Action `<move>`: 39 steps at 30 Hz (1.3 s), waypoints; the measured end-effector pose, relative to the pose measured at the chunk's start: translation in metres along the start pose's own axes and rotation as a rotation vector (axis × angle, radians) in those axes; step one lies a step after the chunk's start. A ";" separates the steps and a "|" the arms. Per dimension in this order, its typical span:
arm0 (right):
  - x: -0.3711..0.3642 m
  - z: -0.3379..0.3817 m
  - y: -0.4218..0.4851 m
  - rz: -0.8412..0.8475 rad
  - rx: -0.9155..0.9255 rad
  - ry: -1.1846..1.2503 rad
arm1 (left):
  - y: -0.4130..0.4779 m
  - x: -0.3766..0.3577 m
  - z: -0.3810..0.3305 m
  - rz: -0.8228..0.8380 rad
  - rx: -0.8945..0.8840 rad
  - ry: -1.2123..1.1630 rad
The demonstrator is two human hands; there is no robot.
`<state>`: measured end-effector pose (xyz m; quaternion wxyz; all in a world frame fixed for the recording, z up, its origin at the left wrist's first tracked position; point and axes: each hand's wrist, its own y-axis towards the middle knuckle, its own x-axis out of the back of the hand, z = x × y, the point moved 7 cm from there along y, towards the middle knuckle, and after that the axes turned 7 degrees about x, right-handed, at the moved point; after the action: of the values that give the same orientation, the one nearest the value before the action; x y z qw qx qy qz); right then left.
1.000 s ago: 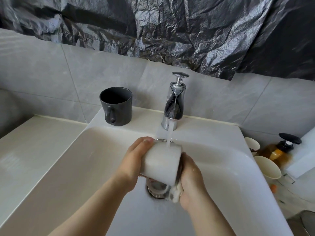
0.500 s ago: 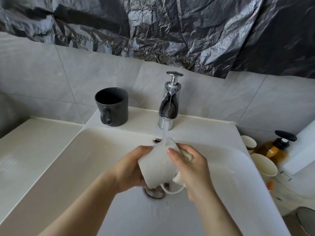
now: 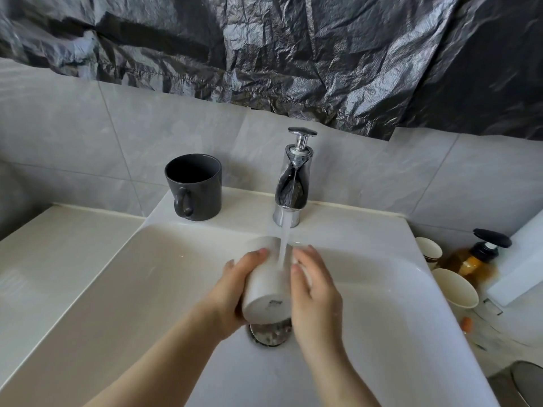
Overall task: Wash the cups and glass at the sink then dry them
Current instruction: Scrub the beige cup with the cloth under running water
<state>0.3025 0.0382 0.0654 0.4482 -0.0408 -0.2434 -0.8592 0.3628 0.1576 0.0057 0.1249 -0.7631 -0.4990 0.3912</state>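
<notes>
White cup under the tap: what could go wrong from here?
1. The white cup lies tilted between the wet left hand and right hand; it could slip and hit the basin.
2. The water stream lands on the cup's side, so it may splash toward the paper cups beside the sink.
3. The dark mug stands on the ledge near the left arm's path; a careless reach might knock it in.

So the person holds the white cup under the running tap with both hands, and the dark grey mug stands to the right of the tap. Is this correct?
Not quite. In the head view the dark grey mug stands left of the tap, not right. The rest holds: left hand and right hand hold the white cup under running water.
</notes>
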 end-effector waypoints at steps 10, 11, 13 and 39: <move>-0.023 0.027 -0.016 -0.043 0.336 0.030 | -0.004 -0.008 0.003 0.042 -0.075 -0.386; -0.020 0.018 -0.012 -0.062 0.124 0.136 | -0.005 -0.010 0.001 0.033 -0.129 -0.384; -0.025 -0.008 -0.015 -0.109 -0.425 0.600 | -0.014 -0.008 -0.009 -0.089 -0.321 -0.287; 0.010 -0.019 -0.003 -0.175 -0.581 0.553 | -0.026 -0.015 -0.030 0.124 -0.206 0.290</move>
<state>0.2976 0.0237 0.0506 0.3917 0.0878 0.1366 -0.9056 0.3641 0.1625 0.0475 0.0925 -0.8494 -0.4654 0.2309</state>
